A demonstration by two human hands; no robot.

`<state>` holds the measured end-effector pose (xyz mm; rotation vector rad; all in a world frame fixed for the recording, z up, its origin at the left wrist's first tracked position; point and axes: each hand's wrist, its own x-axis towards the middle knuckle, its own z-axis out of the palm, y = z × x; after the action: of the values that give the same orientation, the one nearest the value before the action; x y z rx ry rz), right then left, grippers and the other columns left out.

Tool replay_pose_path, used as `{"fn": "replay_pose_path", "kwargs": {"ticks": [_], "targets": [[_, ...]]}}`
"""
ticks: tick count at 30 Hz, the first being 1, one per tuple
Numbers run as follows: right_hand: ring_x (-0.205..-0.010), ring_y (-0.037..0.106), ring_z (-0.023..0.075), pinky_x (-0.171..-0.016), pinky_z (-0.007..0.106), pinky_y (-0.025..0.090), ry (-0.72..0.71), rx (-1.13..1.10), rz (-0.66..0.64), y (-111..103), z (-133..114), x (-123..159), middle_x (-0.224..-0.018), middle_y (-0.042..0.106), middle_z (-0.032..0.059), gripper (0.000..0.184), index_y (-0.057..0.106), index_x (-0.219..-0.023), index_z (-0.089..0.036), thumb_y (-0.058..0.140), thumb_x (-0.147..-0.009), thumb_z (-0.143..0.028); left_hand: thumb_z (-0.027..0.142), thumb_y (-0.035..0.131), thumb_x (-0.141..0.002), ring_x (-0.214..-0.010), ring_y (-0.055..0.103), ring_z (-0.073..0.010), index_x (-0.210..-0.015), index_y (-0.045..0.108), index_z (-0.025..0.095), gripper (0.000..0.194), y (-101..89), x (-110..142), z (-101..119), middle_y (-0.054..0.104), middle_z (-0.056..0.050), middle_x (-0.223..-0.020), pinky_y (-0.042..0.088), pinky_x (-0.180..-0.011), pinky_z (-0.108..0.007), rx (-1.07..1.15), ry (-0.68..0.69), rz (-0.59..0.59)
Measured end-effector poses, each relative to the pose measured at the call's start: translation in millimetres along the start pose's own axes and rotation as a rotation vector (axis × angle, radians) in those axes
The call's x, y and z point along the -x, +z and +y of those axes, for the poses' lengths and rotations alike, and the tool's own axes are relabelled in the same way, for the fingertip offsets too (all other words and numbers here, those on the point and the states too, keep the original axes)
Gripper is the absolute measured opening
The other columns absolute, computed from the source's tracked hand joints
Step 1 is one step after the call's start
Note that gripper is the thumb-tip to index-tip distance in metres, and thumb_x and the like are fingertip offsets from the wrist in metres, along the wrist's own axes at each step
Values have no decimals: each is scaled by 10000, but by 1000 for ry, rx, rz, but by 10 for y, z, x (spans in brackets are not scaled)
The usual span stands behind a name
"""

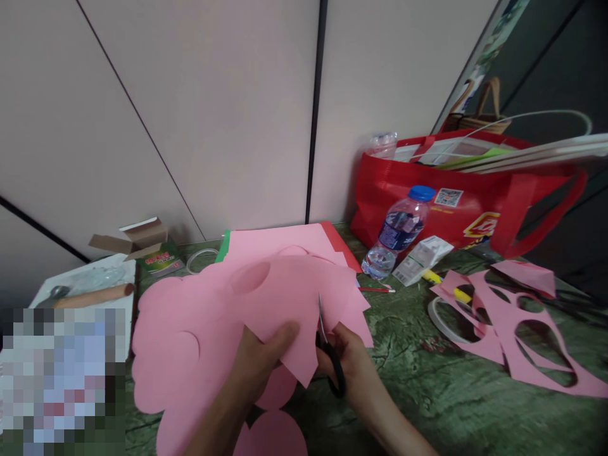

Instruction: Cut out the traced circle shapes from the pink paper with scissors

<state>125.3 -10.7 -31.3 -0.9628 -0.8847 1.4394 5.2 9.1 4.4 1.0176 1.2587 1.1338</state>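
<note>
The left hand (pixel 266 354) gripped the pink sheet (pixel 294 304), apparently to steady it; the right hand (pixel 349 361) grasped the scissors (pixel 332 361), blades aimed toward the table's far edge.

The dark green, marble-patterned tabletop (pixel 403 399) bears, at its left, a white flat tray (pixel 129 278), an open green-and-brown cardboard box (pixel 161 261) and a pale tape ring (pixel 189 266). Across the middle lie a large scalloped pink paper shape (pixel 175 329), round pink paper discs (pixel 273 437) and a stack of pink, green and red sheets (pixel 280 239). To the right are a clear blue-capped bottle (pixel 396 231), a small white carton (pixel 422 259), a red pencil (pixel 377 290), a yellow marker (pixel 432 277), a white tape roll (pixel 439 324), pink paper offcuts with round holes (pixel 508 335) and a bulging red shopping bag (pixel 394 180).
</note>
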Motion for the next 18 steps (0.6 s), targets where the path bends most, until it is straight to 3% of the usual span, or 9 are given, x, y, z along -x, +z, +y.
{"fn": "replay_pose_path", "kwargs": {"ticks": [7,18], "targets": [[-621,641,240,-501,296,485,-6,-27,-11,22,-42,-7,-631,691,22,418,544,-872,-224,789,-553,-337,273,659,-649,-782,608,-216,-922,586,152,307,30,6,-19,676,-65,-819,492,-629,-299,22,-1,-38],[-686,656,244,-553,294,514,-35,51,-50,-19,-17,-10,-720,713,46,353,586,-860,-184,748,-616,-381,287,673,-640,-851,602,-239,-1033,568,155,427,-28,-39,-67,668,-83,-917,480,-712,-339,9,27,-46]]}}
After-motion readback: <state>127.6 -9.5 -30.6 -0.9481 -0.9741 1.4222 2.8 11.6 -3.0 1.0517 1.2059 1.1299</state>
